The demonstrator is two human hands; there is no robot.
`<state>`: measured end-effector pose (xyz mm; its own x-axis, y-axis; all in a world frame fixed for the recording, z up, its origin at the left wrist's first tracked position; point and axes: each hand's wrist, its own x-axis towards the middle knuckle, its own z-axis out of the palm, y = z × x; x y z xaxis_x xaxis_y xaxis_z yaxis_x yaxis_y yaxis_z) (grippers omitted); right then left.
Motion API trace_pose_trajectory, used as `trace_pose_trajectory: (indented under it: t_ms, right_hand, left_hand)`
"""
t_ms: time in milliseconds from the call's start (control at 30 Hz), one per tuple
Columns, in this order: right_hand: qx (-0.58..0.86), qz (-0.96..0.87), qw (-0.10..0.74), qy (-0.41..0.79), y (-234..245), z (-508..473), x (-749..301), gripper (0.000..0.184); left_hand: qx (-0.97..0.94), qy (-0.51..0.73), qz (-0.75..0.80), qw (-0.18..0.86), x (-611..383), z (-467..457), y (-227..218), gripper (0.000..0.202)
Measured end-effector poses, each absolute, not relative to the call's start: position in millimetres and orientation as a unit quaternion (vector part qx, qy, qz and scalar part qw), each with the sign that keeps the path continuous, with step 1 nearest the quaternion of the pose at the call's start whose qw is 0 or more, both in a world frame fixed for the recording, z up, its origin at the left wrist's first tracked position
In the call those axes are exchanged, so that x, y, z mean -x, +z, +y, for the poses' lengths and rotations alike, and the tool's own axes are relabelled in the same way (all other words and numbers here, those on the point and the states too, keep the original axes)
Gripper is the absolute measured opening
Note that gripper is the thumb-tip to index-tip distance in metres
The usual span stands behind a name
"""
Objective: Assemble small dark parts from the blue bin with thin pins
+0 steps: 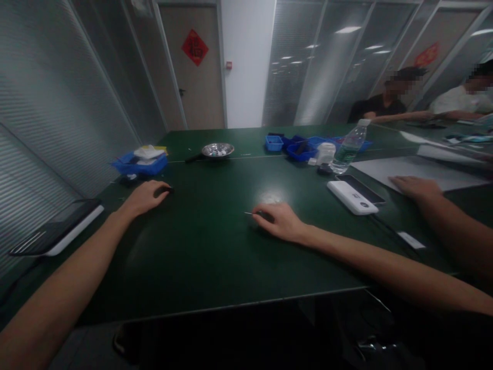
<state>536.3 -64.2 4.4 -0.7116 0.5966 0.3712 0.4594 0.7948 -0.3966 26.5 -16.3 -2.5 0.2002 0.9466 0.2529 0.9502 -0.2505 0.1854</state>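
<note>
My left hand (148, 197) is over the left part of the dark green table (200, 257). Its thumb and finger pinch a small dark piece (171, 190), too small to name. Further right and nearer the middle, my right hand (283, 221) has its fingers closed in a pinch. A thin, pale, needle-like rod (248, 213) sticks out of them to the left, its other end hidden by the fingers. The two hands are well apart.
A blue tray (138, 165) with a white packet and a metal bowl (217, 150) of small bits stand further back. On the right are a plastic bottle (349, 149), a white power bank (351, 197), a phone (362, 188) and another person's hand (418, 187). A black-and-white device (57, 226) lies left.
</note>
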Motion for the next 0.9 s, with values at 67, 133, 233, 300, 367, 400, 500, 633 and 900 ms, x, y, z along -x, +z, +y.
trace_pose_trajectory:
  t_ms: [67, 133, 233, 300, 367, 400, 500, 633, 900]
  right_hand:
    - [0.291, -0.915, 0.244, 0.139, 3.5, -63.5, -536.3, 0.030]
    - [0.291, -0.916, 0.244, 0.133, 2.7, -63.0, -536.4, 0.030]
    - [0.287, -0.917, 0.244, 0.129, 2.1, -62.8, -536.6, 0.030]
    - [0.285, -0.917, 0.246, 0.133, 2.4, -63.1, -536.6, 0.030]
    - [0.283, -0.917, 0.246, 0.134, 2.9, -63.4, -536.4, 0.030]
    - [0.283, -0.918, 0.246, 0.132, 3.1, -63.6, -536.3, 0.029]
    - [0.288, -0.919, 0.238, 0.127, 3.2, -63.7, -535.7, 0.029]
    - [0.292, -0.919, 0.235, 0.126, 1.9, -63.1, -535.0, 0.030]
    - [0.280, -0.920, 0.240, 0.134, 1.7, -62.1, -535.9, 0.028]
  left_hand:
    - [0.778, -0.156, -0.609, 0.010, -15.4, -16.5, -2.7, 0.051]
    - [0.785, -0.147, -0.601, 0.010, -12.2, -18.1, -0.9, 0.051]
    - [0.779, -0.147, -0.610, 0.018, -15.3, -22.3, 3.9, 0.051]
    - [0.765, -0.162, -0.622, 0.039, -17.0, -24.5, 5.8, 0.051]
    - [0.751, -0.178, -0.633, 0.056, -14.6, -24.3, 4.8, 0.051]
    - [0.744, -0.185, -0.640, 0.059, -11.8, -23.2, 3.2, 0.050]
    - [0.733, -0.198, -0.647, 0.068, -0.1, -16.4, -4.8, 0.049]
    - [0.758, -0.200, -0.611, 0.115, 8.2, -6.8, -13.5, 0.059]
    - [0.716, -0.087, -0.685, 0.102, 11.5, 0.0, -16.9, 0.044]
